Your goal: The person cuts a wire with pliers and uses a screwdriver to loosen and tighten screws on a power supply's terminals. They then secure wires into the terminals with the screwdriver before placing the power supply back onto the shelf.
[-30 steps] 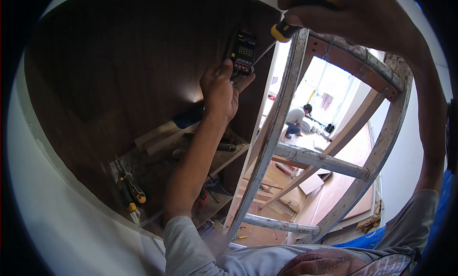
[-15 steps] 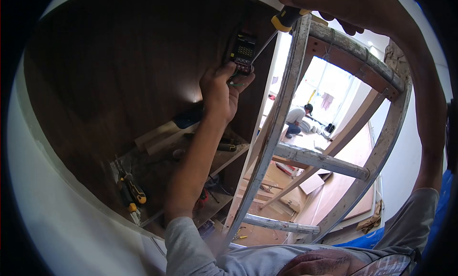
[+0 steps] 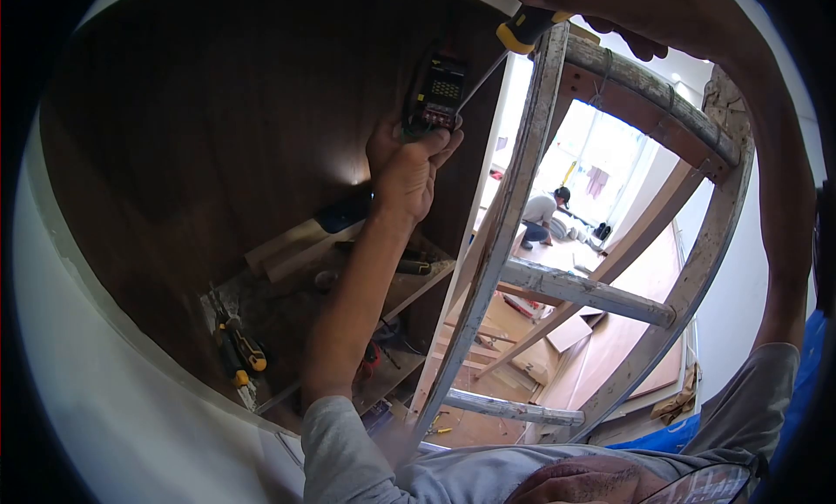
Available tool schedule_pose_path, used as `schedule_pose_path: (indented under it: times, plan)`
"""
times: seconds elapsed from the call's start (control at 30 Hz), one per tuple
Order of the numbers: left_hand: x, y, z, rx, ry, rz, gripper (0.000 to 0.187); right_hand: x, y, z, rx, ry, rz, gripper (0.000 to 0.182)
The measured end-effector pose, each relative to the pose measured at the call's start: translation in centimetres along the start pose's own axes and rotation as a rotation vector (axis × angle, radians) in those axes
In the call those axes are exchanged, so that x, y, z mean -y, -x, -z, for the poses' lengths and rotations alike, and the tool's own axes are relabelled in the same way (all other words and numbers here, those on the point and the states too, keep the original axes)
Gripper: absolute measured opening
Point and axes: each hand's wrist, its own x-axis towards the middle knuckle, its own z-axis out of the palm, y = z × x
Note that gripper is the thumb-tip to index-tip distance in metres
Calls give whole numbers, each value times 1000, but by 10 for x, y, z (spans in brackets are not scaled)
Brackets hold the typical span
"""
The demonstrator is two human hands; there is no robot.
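Note:
My left hand (image 3: 407, 175) is closed around the lower end of a black electrical box (image 3: 444, 84) with yellow print and a row of terminals. A bit of green wire shows by the fingers. My right hand (image 3: 631, 12), at the top edge, grips a black and yellow screwdriver (image 3: 521, 30). The screwdriver's shaft slants down to the left, its tip at the terminal end of the box. Behind the box rises a dark brown wooden panel (image 3: 218, 112).
A worn ladder (image 3: 531, 164) stands close on my right. Pliers with yellow and black handles (image 3: 251, 349) lie on the ledge below, near wooden strips (image 3: 292, 252). Beyond the ladder, a person (image 3: 540, 215) crouches among boards (image 3: 640, 317).
My left fingers have shifted and curled closer under the box, which has tilted slightly. The screwdriver has barely moved. The person beyond the ladder has extended an arm toward the floor.

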Motion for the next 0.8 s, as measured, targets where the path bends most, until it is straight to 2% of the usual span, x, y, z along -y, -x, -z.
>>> schedule_pose_path:
  times: [0.47,0.53,0.57,0.63,0.67,0.73,0.8]
  plan:
    - [7,-2,-3,-28,-65,-47,49,-3,1,2,-5,57,-10,24]
    - [7,-2,-3,-36,-74,-44,48,-14,-1,3,37,-47,168,24]
    - [7,-1,-3,-35,-73,-46,48,-21,1,0,37,-46,167,24]
    - [7,-1,-4,-35,-72,-48,47,-16,12,-12,-164,111,283,24]
    - [6,-1,-5,-40,-77,-39,47,-11,10,-8,-163,112,282,24]
    - [4,-1,-5,-45,-81,-28,47,6,4,2,-8,67,-20,23]
    - [3,-1,-5,-43,-77,-21,50,5,4,2,-4,55,-16,23]
